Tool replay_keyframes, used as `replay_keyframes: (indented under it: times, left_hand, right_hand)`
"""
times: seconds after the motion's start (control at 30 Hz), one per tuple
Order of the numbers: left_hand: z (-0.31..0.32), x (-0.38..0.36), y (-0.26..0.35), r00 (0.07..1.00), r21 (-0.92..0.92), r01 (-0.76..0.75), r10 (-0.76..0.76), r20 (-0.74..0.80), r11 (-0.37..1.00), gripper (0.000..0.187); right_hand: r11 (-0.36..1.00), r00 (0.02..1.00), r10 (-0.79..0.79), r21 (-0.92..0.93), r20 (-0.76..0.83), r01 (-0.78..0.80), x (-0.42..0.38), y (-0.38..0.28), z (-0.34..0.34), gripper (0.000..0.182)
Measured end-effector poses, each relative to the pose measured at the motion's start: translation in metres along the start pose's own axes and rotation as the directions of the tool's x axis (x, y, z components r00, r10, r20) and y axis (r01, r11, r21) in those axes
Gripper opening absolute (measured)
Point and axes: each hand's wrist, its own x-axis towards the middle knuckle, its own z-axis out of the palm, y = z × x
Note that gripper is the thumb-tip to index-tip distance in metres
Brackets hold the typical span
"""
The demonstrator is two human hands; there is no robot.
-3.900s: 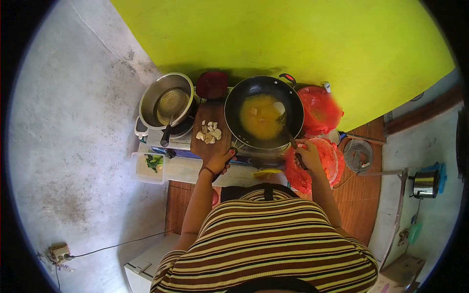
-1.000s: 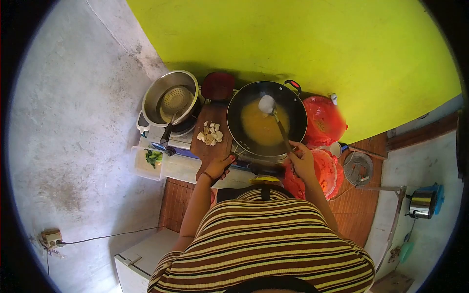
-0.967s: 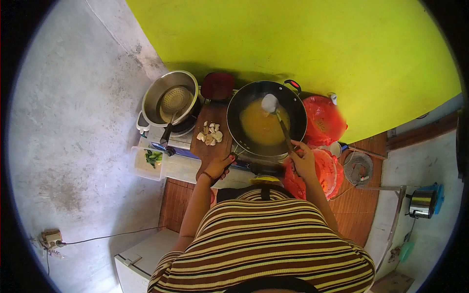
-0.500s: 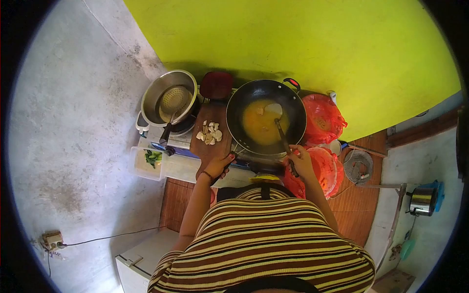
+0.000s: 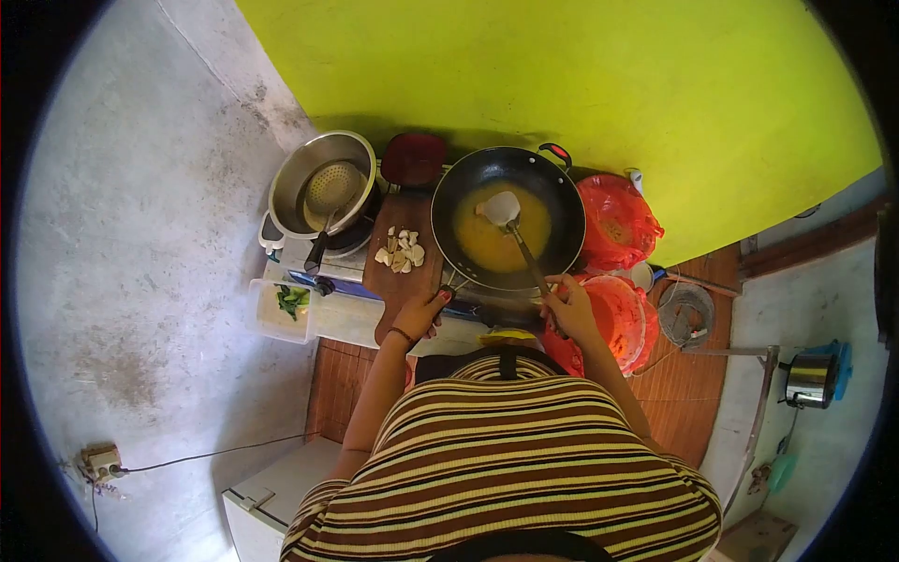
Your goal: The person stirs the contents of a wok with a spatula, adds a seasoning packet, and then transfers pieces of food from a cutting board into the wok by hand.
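A black wok (image 5: 451, 201) with yellowish liquid (image 5: 536, 245) in it stands on the stove. My left hand (image 5: 419, 317) is closed round the wok's near-left handle, at the edge of a brown cutting board (image 5: 412, 284) that bears pale chopped pieces (image 5: 401, 252). In my right hand (image 5: 567, 309) is the handle of a metal spatula (image 5: 525, 255); its blade rests over the liquid, left of the wok's middle. Part of the handle is hidden by my fingers.
A steel pot (image 5: 281, 199) holding a strainer (image 5: 332, 187) stands at the left, with a clear tub (image 5: 272, 318) of green leaves below it. Red plastic-lined containers (image 5: 618, 220) are right of the wok. A dark red dish (image 5: 412, 157) lies behind the board.
The spatula blade has moved left across the wok, and my right hand has shifted slightly with it. My left hand still holds the wok's handle.
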Motion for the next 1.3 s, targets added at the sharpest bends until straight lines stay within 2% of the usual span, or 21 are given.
replay_keyframes:
  times: [0.07,0.1,0.17,0.27,0.37,0.47,0.57,0.67,0.77,0.87,0.97,1.07,1.17,1.3]
  left_hand:
    - [0.008,-0.011,0.008,0.971,0.236,-0.119,0.163,-0.176,0.965,0.049]
    - [0.011,-0.007,0.002,0.902,0.394,-0.207,0.33,-0.277,0.896,0.046]
    - [0.018,0.005,-0.015,0.663,0.695,-0.281,0.657,-0.358,0.662,0.042]
    - [0.028,-0.024,0.023,0.708,0.76,-0.208,0.631,-0.318,0.616,0.039]
    - [0.04,-0.035,0.038,0.636,0.78,-0.289,0.72,-0.277,0.555,0.035]
    - [0.048,-0.034,0.033,0.589,0.836,-0.317,0.783,-0.197,0.449,0.032]
    - [0.051,-0.036,0.028,0.576,0.836,-0.307,0.788,-0.218,0.456,0.031]
    - [0.05,-0.033,0.016,0.612,0.816,-0.306,0.757,-0.227,0.491,0.032]
    - [0.051,-0.035,0.011,0.614,0.816,-0.316,0.76,-0.212,0.483,0.033]
    - [0.05,-0.04,0.012,0.662,0.8,-0.32,0.724,-0.194,0.507,0.034]
    - [0.051,-0.047,0.012,0.613,0.838,-0.314,0.769,-0.181,0.447,0.035]
    - [0.053,-0.053,0.011,0.636,0.817,-0.309,0.745,-0.202,0.486,0.033]
    - [0.053,-0.067,0.019,0.609,0.839,-0.346,0.781,-0.14,0.42,0.032]
    - [0.052,-0.097,0.04,0.561,0.804,-0.518,0.825,0.061,0.292,0.03]
  right_hand:
    - [0.997,0.998,0.052,-0.057,-0.034,-0.054,-0.005,-0.004,0.002,0.027]
    - [0.986,0.999,0.019,-0.162,-0.05,-0.027,-0.008,-0.008,0.001,0.027]
    - [0.931,0.996,-0.049,-0.363,-0.072,0.02,-0.013,-0.016,-0.002,0.029]
    - [0.77,0.933,-0.337,-0.607,-0.124,0.197,-0.007,-0.001,-0.006,0.032]
    - [0.665,0.882,-0.449,-0.713,-0.144,0.222,-0.012,0.001,-0.003,0.033]
    - [0.593,0.855,-0.496,-0.779,-0.153,0.204,-0.023,-0.006,0.006,0.033]
    - [0.365,0.715,-0.698,-0.88,-0.044,0.303,-0.036,-0.02,0.02,0.03]
    - [0.425,0.742,-0.642,-0.715,0.194,0.555,-0.037,-0.001,0.039,0.024]
    - [0.349,0.773,-0.542,-0.748,0.33,0.564,-0.035,0.027,0.059,0.02]
    - [0.271,0.849,-0.411,-0.845,0.331,0.46,-0.037,0.035,0.07,0.015]
    - [0.222,0.87,-0.379,-0.882,0.315,0.416,-0.036,0.042,0.074,0.012]
    - [0.206,0.83,-0.474,-0.879,0.295,0.43,-0.037,0.049,0.075,0.01]
    - [0.242,0.815,-0.53,-0.879,0.234,0.41,-0.043,0.044,0.079,0.009]
    - [0.328,0.826,-0.543,-0.868,0.15,0.374,-0.073,0.004,0.077,0.009]
